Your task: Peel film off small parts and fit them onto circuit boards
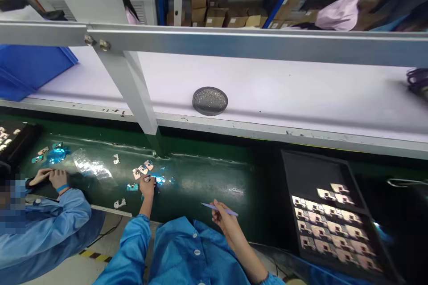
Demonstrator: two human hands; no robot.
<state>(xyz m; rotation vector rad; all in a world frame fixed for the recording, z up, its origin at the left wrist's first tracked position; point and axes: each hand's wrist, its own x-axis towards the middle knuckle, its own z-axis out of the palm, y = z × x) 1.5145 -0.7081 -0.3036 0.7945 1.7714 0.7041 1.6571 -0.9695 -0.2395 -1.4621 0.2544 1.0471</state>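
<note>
My left hand [147,188] is closed low over the green bench, its fingers pinching a small pale part [147,179], mostly covered by them. Just beyond it lie several similar small white-and-copper parts [143,169]. A teal-faced part [132,187] is to its left, and crumpled shiny blue film [161,180] touches the area on its right. My right hand [224,218] grips a slim lavender tool [230,212] like a pen. The tool's fine tip points left above the bench, apart from any part. Whether it is tweezers or a pick cannot be told.
A black tray [297,173] with rows of parts lies on the right. Beyond the bench, a round dark dish [210,101] rests on a white shelf [284,98]. A metal post [133,84] rises ahead. A co-worker's hands [57,179] are at the left.
</note>
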